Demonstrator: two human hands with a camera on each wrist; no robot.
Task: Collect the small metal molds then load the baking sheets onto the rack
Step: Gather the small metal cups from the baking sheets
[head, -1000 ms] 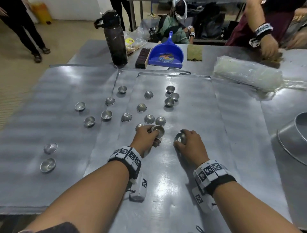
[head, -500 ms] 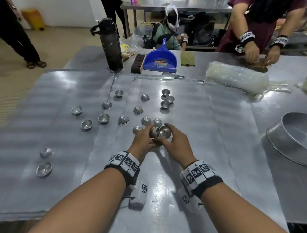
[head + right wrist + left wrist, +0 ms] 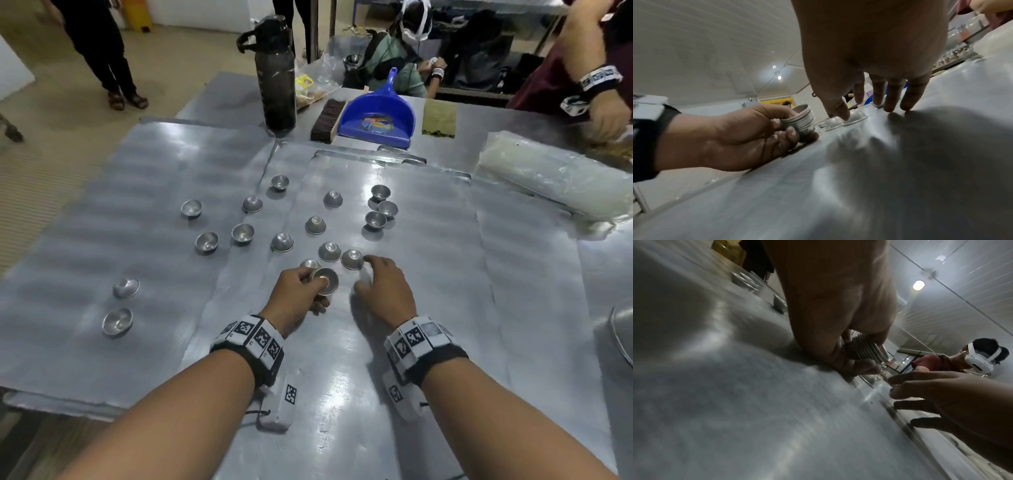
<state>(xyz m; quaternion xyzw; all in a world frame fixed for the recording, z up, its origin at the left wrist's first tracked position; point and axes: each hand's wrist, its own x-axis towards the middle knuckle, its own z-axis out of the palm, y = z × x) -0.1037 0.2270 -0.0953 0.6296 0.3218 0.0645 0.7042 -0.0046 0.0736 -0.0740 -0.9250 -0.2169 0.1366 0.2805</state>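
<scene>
**Stack of molds in the left hand, right hand spread over the baking sheet**

No brand name or readable writing shows anywhere; the only markings are black-and-white square code tags on the wristbands [image 3: 251, 337] and a coloured picture, too blurred to read, inside the blue dustpan [image 3: 378, 118].

The room has a tan floor [image 3: 68, 113] and white panelled walls and ceiling with round lights. Other people stand or sit beyond the far edge of the surface [image 3: 599, 274], a steel table. Overlapping baking sheets [image 3: 102, 240] cover most of it, grey and shiny, reflecting the lights in bands.

At the far right lies a long roll of clear plastic [image 3: 548, 178]. A dark water bottle [image 3: 275, 72] stands upright at the far edge, with a brush [image 3: 325, 120] and the dustpan just beside it, and a green scouring pad [image 3: 439, 118] to their right. A round metal pan [image 3: 620, 329] shows at the right border.

Loose small metal molds [image 3: 243, 233] are scattered over the sheets, some rim up, some upside down; two lie well apart at the near left.

The left hand [image 3: 294, 298] curls round a nested stack of molds [image 3: 799, 123], gripping it between thumb and fingers, low over the sheet. The right hand [image 3: 385, 291] is wide, fingers straight and spread, fingertips [image 3: 906, 104] touching the sheet, and it holds nothing. Its thumb lies against an upside-down mold [image 3: 352, 258], with another [image 3: 329, 251] just beside it.
</scene>
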